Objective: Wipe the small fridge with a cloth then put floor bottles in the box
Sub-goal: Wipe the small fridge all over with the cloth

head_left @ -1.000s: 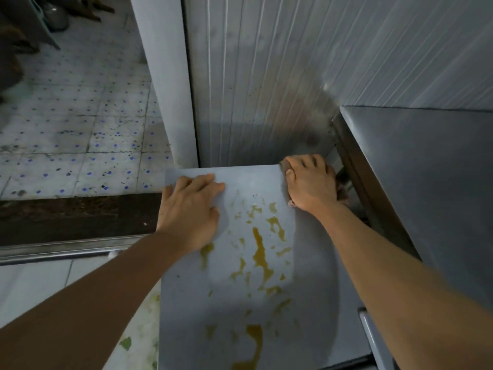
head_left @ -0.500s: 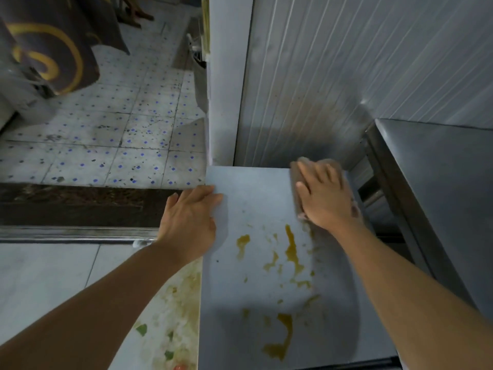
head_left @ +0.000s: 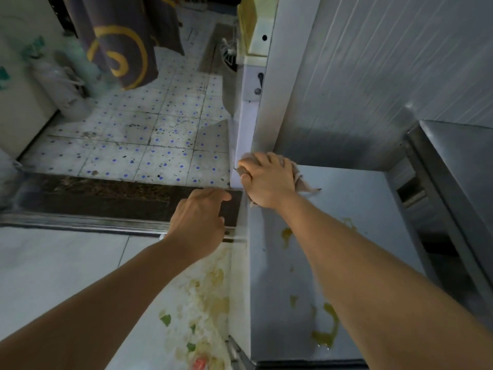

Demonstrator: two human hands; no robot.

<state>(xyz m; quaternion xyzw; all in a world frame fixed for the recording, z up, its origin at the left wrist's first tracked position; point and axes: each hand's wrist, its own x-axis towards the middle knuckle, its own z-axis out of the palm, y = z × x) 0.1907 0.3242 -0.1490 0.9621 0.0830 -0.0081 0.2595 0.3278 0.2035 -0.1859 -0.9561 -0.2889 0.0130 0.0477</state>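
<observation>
The small fridge's white top (head_left: 354, 236) fills the lower right, smeared with yellow stains (head_left: 326, 329). My right hand (head_left: 266, 180) presses a pale cloth (head_left: 301, 182) flat on the top's far left corner, against the wall post. Only the cloth's right edge shows past my fingers. My left hand (head_left: 198, 220) hovers just off the fridge's left edge, over the dark door sill, fingers loosely apart and holding nothing. Large plastic bottles (head_left: 61, 84) stand on the tiled floor at the far left, blurred.
A steel counter (head_left: 464, 166) borders the fridge on the right. A ribbed metal wall (head_left: 373, 76) rises behind. Food scraps (head_left: 202, 303) litter the white floor left of the fridge. A patterned purple cloth (head_left: 120, 44) hangs over the tiled floor (head_left: 149, 134).
My right hand has slid the cloth leftward along the back of the fridge top to its far left corner. My left hand has come off the top and moved left of its edge.
</observation>
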